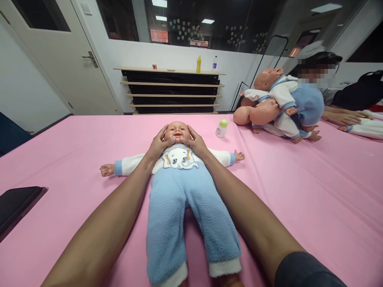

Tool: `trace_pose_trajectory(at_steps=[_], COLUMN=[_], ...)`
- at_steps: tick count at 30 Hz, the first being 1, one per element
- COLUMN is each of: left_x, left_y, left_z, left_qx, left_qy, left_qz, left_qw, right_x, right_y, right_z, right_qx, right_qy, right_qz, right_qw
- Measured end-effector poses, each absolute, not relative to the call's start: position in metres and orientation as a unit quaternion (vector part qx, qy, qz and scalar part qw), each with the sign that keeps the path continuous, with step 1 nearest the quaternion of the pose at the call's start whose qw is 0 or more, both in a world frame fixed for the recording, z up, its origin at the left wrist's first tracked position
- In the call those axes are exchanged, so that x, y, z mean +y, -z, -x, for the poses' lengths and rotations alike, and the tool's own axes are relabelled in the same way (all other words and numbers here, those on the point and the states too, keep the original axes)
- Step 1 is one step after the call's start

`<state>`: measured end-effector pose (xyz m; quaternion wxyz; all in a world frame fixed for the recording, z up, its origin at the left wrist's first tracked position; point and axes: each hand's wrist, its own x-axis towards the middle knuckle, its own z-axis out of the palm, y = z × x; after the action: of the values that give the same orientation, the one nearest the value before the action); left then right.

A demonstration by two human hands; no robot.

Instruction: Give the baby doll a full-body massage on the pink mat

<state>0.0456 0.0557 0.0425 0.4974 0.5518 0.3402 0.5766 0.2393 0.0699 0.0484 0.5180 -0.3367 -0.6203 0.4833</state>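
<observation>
A baby doll (182, 187) lies on its back on a pink-covered table (74, 207), its feet towards me and its arms stretched out sideways. It wears a white top with an elephant face and fluffy light-blue trousers. My left hand (159, 144) cups one side of the doll's head, thumb by its chin and fingers along the cheek. Mirroring it, my right hand (195, 141) holds the other side, its thumb also near the chin. Both forearms run alongside the doll's body. The back of its head is hidden.
A small bottle with a green cap (222, 128) stands beyond the doll's right-side arm. Several piled dolls (278, 103) lie at the back right, near another person's hands (344, 115). A black flat object (19, 207) rests at the left edge. Behind stands a shelf rack (173, 83).
</observation>
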Motion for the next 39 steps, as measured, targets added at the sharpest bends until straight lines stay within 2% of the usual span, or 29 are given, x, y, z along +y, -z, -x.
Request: trace_pose_trajectory(at_steps=[5, 12, 19, 26, 30, 34, 37, 39], left_x=[0.0578, 0.0568, 0.0587, 0.0587, 0.0580, 0.0581, 0.0577, 0.0568], left_y=[-0.0423, -0.0434, -0.0433, -0.0427, -0.0422, -0.0427, -0.0438, -0.0445], left_z=[-0.0465, -0.0458, -0.0461, -0.0453, -0.0447, -0.0462, -0.0469, -0.0471], left_qx=[0.321, 0.360, 0.339, 0.373, 0.344, 0.327, 0.340, 0.345], left_qy=[-0.590, -0.574, -0.593, -0.573, -0.571, -0.583, -0.589, -0.580], left_qz=[-0.502, -0.567, -0.496, -0.573, -0.552, -0.497, -0.485, -0.515], left_qw=[0.545, 0.469, 0.537, 0.452, 0.501, 0.554, 0.550, 0.528], right_x=[0.0756, 0.0702, 0.0752, 0.0673, 0.0714, 0.0736, 0.0702, 0.0668], right_y=[-0.0436, -0.0476, -0.0433, -0.0481, -0.0479, -0.0463, -0.0477, -0.0500], right_z=[-0.2341, -0.2375, -0.2335, -0.2381, -0.2387, -0.2352, -0.2334, -0.2345], right_qx=[-0.575, -0.646, -0.572, -0.639, -0.627, -0.587, -0.568, -0.589], right_qy=[-0.544, -0.455, -0.545, -0.454, -0.461, -0.524, -0.558, -0.527], right_qz=[0.308, 0.343, 0.320, 0.356, 0.355, 0.329, 0.304, 0.319], right_qw=[0.527, 0.507, 0.523, 0.509, 0.518, 0.522, 0.523, 0.523])
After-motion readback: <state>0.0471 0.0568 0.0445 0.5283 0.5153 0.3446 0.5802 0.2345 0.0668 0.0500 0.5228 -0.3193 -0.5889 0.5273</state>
